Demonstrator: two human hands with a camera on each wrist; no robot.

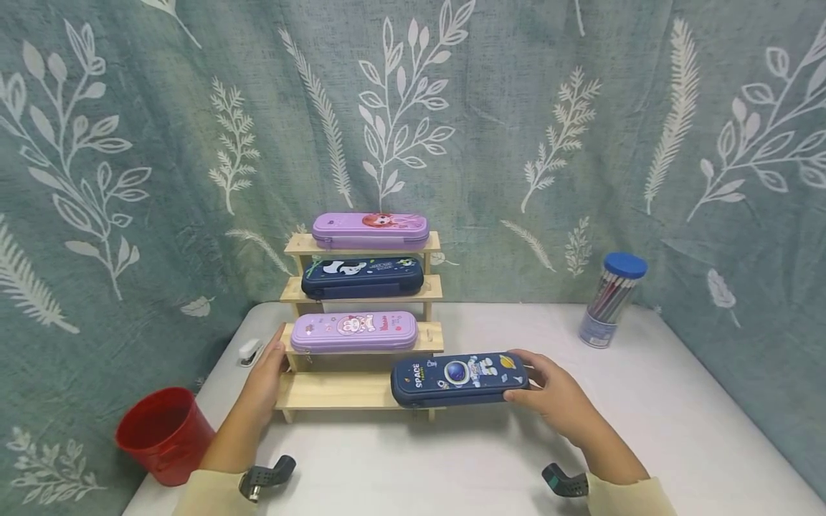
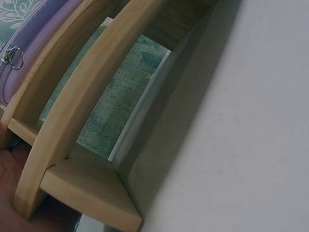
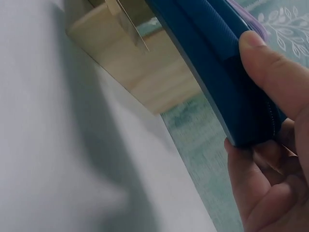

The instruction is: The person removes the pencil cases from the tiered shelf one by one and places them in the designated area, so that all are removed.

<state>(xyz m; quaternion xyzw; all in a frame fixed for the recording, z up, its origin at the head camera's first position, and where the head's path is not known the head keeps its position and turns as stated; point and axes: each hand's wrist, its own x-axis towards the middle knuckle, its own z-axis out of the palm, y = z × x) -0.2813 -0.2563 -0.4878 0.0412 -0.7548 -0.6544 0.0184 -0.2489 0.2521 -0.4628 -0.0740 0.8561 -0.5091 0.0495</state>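
A navy pencil case (image 1: pixel 458 380) with a space print hangs over the right part of the lowest tier of a stepped wooden display rack (image 1: pixel 335 391). My right hand (image 1: pixel 556 393) pinches its right end, with the thumb on the near side in the right wrist view (image 3: pixel 275 72). At the rack's left side, my left hand (image 1: pixel 261 376) holds the wooden frame; its fingers are partly hidden behind the wood. The upper tiers carry a lilac case (image 1: pixel 353 332), a navy panda case (image 1: pixel 363 278) and, on top, another lilac case (image 1: pixel 371 231).
Left of the rack stand a red bucket (image 1: pixel 166 436) and a small white stapler (image 1: pixel 250 352). A clear tub of pencils with a blue lid (image 1: pixel 609 299) stands at the back right of the white table (image 1: pixel 490 459). A leaf-patterned curtain (image 1: pixel 490 158) hangs behind.
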